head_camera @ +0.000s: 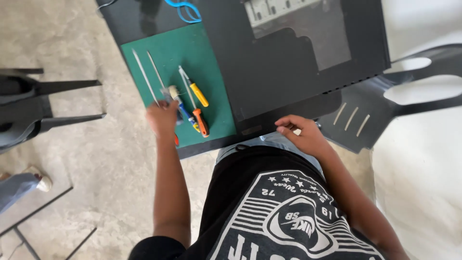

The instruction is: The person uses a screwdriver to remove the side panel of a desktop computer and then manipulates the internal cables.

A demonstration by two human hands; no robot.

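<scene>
Left hand (162, 118), centre-left of frame, lies knuckles-up on the lower left edge of a green mat (192, 72), fingers curled over the near end of a small brush (172, 92); whether it truly grips the brush, cannot tell. Right hand (301, 132), just right of centre, closed loosely, fingertips on the near edge of a black panel (288, 62), something small and pale pinched in them. On the mat: two thin metal rods (144, 77), a yellow-handled screwdriver (198, 94), an orange-handled screwdriver (200, 121). Blue cable (185, 10) at top edge. Black plastic chair (365, 115) at right, another chair (29, 106) at left. Concrete floor (96, 159) beneath.
</scene>
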